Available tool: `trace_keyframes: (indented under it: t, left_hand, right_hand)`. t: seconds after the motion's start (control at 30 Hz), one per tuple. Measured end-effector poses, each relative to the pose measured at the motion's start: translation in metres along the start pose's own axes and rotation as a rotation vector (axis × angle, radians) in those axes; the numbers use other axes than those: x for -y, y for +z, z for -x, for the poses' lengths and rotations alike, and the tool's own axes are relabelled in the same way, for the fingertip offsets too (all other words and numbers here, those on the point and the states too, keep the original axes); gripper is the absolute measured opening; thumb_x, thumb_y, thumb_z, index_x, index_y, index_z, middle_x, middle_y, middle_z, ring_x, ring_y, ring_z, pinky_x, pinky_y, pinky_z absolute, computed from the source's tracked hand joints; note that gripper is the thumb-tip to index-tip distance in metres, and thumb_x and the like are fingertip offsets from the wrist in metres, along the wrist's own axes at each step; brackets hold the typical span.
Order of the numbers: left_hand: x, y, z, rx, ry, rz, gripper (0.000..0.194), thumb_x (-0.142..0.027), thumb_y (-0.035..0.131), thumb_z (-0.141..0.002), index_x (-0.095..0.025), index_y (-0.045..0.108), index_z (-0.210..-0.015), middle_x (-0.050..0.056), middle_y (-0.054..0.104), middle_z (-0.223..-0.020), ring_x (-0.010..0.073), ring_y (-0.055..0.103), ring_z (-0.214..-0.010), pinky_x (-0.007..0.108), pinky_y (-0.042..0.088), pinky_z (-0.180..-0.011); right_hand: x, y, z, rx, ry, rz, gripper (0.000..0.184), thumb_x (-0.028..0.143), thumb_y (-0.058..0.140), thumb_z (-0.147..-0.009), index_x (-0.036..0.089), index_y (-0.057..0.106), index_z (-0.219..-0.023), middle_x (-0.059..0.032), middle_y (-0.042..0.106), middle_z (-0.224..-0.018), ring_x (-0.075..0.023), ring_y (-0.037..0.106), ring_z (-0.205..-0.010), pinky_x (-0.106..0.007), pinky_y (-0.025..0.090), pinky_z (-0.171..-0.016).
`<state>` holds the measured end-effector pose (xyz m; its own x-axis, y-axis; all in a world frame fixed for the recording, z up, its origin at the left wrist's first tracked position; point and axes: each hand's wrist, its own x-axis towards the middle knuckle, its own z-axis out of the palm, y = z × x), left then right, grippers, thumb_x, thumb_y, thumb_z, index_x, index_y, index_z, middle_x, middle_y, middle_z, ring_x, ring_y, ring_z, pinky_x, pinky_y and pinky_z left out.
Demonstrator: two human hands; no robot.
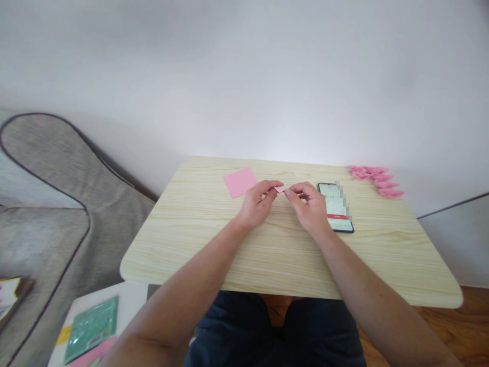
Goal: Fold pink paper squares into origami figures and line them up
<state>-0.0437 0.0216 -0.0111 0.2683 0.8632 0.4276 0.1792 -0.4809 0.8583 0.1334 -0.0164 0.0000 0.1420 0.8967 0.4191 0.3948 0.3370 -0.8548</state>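
Between my two hands, just above the middle of the table, is a small folded piece of pink paper [279, 189]. My left hand [256, 205] pinches its left side with thumb and fingers. At its right end, the thumb and fingertips of my right hand [308, 204] close on it. Most of the paper is covered by my fingers, so its exact shape cannot be made out. A flat square sheet of pink paper [240, 182] lies behind and left of my left hand.
Right of my right hand lies a phone [335, 204] with its screen lit. Several folded pink paper pieces [384, 184] sit at the table's [183, 229] back right corner. A grey sofa [114, 224] stands left; a green packet [93, 323] lies on a white surface lower left.
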Motion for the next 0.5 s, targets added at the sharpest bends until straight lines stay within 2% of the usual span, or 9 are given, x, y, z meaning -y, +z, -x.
trace_keyframes:
  t: [0.27, 0.4, 0.5]
  left_hand:
    - [0.0025, -0.0001, 0.0000, 0.042, 0.028, 0.032, 0.027, -0.032, 0.057, -0.102, -0.020, 0.073, -0.119, 0.008, 0.076, -0.114, 0.0187, 0.069, -0.105, 0.031, 0.052, -0.092]
    - [-0.0009, -0.0006, -0.0005, 0.051, 0.030, 0.060, 0.028, -0.028, 0.054, -0.101, -0.020, 0.074, -0.120, 0.008, 0.075, -0.113, 0.0187, 0.068, -0.106, 0.032, 0.051, -0.096]
    - [-0.0046, -0.0017, -0.0004, 0.033, 0.025, 0.098, 0.031, -0.025, 0.052, -0.100, -0.018, 0.075, -0.120, 0.008, 0.075, -0.110, 0.0182, 0.066, -0.103, 0.032, 0.050, -0.096]
  right_hand:
    - [0.0004, 0.0001, 0.0011, 0.019, 0.009, -0.028, 0.020, 0.041, 0.069, -0.093, 0.027, 0.080, -0.100, -0.0042, 0.074, -0.101, -0.0201, 0.067, -0.091, -0.034, 0.053, -0.079]
    - [0.0000, 0.0004, 0.0020, 0.053, 0.049, -0.094, 0.020, 0.034, 0.064, -0.093, 0.027, 0.081, -0.102, -0.0029, 0.073, -0.093, -0.0189, 0.065, -0.085, -0.034, 0.050, -0.077]
    - [0.0007, 0.0019, 0.0027, 0.109, 0.122, -0.125, 0.023, 0.032, 0.066, -0.089, 0.026, 0.080, -0.106, -0.0001, 0.069, -0.080, -0.0166, 0.060, -0.072, -0.032, 0.047, -0.069]
